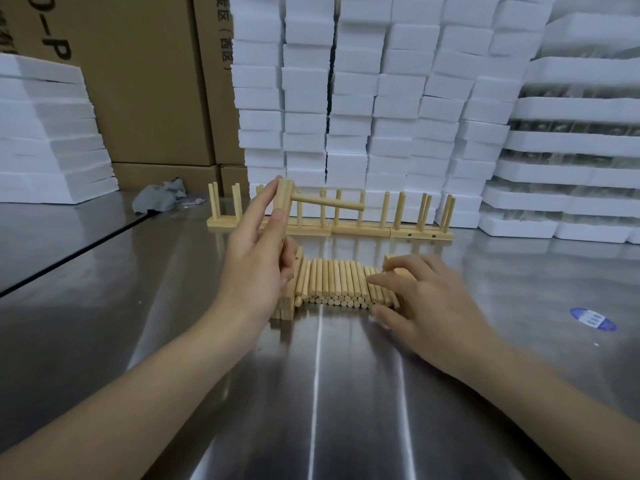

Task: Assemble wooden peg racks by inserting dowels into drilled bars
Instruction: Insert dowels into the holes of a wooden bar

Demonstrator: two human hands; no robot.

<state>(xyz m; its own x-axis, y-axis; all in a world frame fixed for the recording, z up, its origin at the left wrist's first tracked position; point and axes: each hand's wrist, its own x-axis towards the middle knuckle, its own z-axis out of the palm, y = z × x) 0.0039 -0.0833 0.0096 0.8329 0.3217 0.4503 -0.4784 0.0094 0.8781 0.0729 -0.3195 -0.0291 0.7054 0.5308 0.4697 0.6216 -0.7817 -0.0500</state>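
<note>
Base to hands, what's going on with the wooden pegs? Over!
Left hand grips a bar upright, one peg stuck in. Right hand touches the loose peg pile. Nothing in the way.

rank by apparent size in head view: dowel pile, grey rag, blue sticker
1. dowel pile
2. grey rag
3. blue sticker
Rag and sticker look close; the rag lies farther off, so their order is unsure.

"0-P" sideways on cardboard box [138,91]
</note>
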